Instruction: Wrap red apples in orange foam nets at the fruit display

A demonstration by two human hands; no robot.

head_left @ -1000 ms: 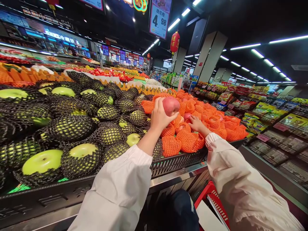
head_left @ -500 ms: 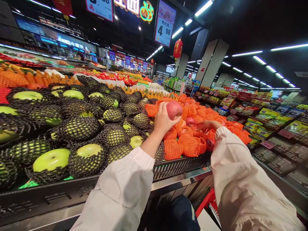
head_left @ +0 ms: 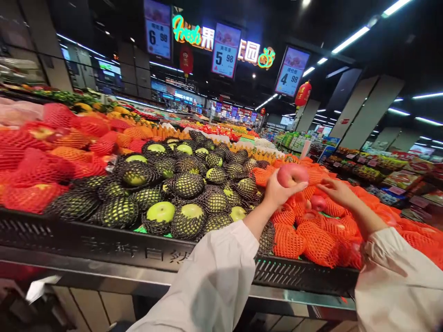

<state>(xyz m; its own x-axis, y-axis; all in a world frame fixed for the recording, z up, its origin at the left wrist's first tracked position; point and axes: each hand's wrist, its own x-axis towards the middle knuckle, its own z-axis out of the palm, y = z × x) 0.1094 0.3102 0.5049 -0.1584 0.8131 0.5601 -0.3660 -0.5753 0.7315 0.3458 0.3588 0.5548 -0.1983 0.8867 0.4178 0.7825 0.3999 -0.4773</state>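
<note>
A red apple (head_left: pixel 292 175) without netting is gripped by my left hand (head_left: pixel 278 189), held above the pile of apples in orange foam nets (head_left: pixel 317 239). To its right, my right hand (head_left: pixel 339 192) reaches over the same pile with fingers stretched out and slightly apart, and nothing shows in it. Another bare red apple (head_left: pixel 317 203) lies among the nets just below the right fingertips. Whether those fingertips touch a net, I cannot tell. Left of my left arm lie green apples (head_left: pixel 161 211) in black foam nets.
A black crate edge (head_left: pixel 138 249) and a metal rail (head_left: pixel 104 266) run along the front. Fruit in red nets (head_left: pixel 44 166) fills the left side. Price signs (head_left: pixel 292 71) and a red lantern (head_left: pixel 303 94) hang overhead. Shelves of packaged goods (head_left: pixel 398 180) stand at the right.
The view has swung left, bringing the red-netted fruit into sight. My right hand has lifted from the orange nets and moved closer to the apple in my left hand, which stays held.
</note>
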